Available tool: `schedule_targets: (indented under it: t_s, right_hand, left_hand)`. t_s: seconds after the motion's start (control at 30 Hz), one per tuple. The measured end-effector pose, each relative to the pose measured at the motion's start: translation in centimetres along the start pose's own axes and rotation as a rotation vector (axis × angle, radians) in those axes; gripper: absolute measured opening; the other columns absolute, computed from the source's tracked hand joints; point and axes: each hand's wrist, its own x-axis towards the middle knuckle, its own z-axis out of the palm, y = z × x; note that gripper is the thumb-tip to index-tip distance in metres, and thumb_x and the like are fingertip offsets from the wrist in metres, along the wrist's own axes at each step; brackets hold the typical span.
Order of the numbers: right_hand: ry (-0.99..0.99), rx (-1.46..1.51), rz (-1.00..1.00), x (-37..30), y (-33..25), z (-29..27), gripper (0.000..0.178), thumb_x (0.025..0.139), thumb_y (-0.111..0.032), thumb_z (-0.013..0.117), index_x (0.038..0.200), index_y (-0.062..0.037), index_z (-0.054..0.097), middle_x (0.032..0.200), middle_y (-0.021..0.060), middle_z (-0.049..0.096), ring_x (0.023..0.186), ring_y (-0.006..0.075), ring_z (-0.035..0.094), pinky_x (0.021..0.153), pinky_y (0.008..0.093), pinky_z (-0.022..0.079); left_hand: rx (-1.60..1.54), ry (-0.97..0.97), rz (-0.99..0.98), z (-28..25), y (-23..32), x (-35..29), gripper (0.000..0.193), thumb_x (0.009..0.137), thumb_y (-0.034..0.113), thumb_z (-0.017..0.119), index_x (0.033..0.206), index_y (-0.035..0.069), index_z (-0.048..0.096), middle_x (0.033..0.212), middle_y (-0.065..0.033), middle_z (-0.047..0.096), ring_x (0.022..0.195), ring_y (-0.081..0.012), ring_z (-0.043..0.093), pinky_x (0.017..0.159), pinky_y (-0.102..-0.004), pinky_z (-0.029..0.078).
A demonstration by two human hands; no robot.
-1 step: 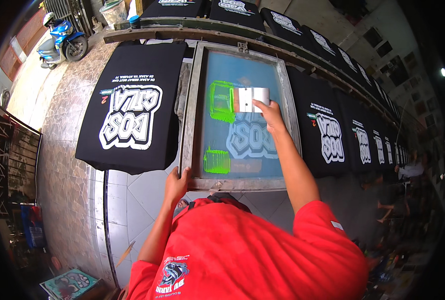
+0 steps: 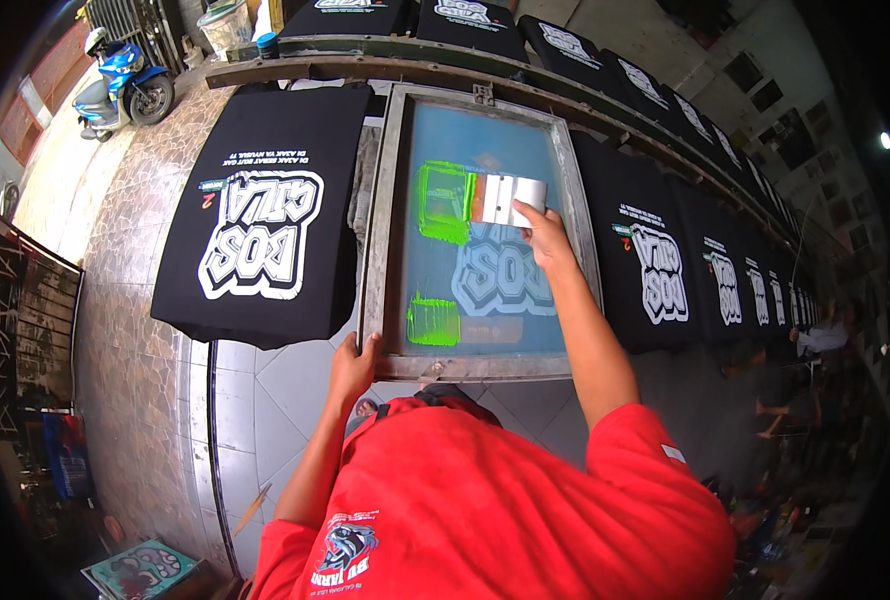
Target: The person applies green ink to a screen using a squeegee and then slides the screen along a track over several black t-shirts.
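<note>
Two hands [image 2: 548,238] [image 2: 352,366]: right holds one squeegee [image 2: 497,200], left one screen frame [image 2: 379,220].

Screen [image 2: 495,130] and black shirts [image 2: 265,215] on rack [image 2: 365,69]

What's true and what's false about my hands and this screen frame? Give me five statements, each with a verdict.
1. The right hand holds a white tool. True.
2. Two green patches show on the blue screen, nearer its left side. True.
3. The left hand rests at the top edge of the frame. False: it is at the frame's lower-left corner.
4. The shirt just left of the frame is plain white. False: it is black with a mostly white print.
5. The parked scooter appears at the upper left. True.
</note>
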Motion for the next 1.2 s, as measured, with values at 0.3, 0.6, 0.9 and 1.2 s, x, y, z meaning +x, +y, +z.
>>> schedule_targets:
  t_s: [0.3, 0.6, 0.9, 1.2]
  right_hand:
    - [0.198, 0.522, 0.138, -6.4, 3.5, -10.3, 0.037, 0.079, -0.029, 0.071, 0.109, -0.0146, 0.056, 0.093, -0.0009, 0.060, 0.084, 0.0115, 0.053, 0.073, 0.0287, 0.040]
    - [0.205, 0.581, 0.081, -10.2, 8.2, -22.3, 0.043, 0.083, -0.030, 0.064, 0.118, -0.0073, 0.055, 0.115, 0.0044, 0.061, 0.110, 0.0209, 0.054, 0.100, 0.0356, 0.035]
    - [0.223, 0.589, 0.045, -14.3, 4.4, -17.1, 0.038, 0.084, -0.031, 0.063, 0.115, -0.0087, 0.057, 0.113, 0.0041, 0.061, 0.111, 0.0217, 0.053, 0.101, 0.0375, 0.036]
    - [0.141, 0.711, -0.009, -19.0, 5.7, 1.2, 0.050, 0.083, -0.030, 0.063, 0.125, -0.0055, 0.051, 0.126, 0.0064, 0.055, 0.119, 0.0238, 0.048, 0.106, 0.0399, 0.030]
  left_hand:
    - [-0.160, -0.028, 0.040, -0.1, 1.2, 2.2, 0.034, 0.091, 0.029, 0.059, 0.100, -0.005, 0.055, 0.075, -0.0084, 0.061, 0.057, -0.0096, 0.050, 0.048, -0.0282, 0.042]
    - [-0.116, -0.071, 0.031, -0.8, 2.9, 1.7, 0.033, 0.092, 0.029, 0.057, 0.096, -0.004, 0.057, 0.066, -0.0044, 0.057, 0.056, -0.0091, 0.050, 0.049, -0.0274, 0.043]
    - [-0.158, -0.035, 0.079, -6.6, 5.4, -0.3, 0.029, 0.090, 0.026, 0.061, 0.082, 0.001, 0.050, 0.055, -0.0021, 0.050, 0.045, -0.0090, 0.049, 0.039, -0.0272, 0.040]
    - [-0.214, -0.056, 0.080, -25.2, 0.1, 2.0, 0.024, 0.092, 0.023, 0.059, 0.095, -0.001, 0.056, 0.059, 0.0002, 0.051, 0.051, -0.0056, 0.047, 0.043, -0.0241, 0.038]
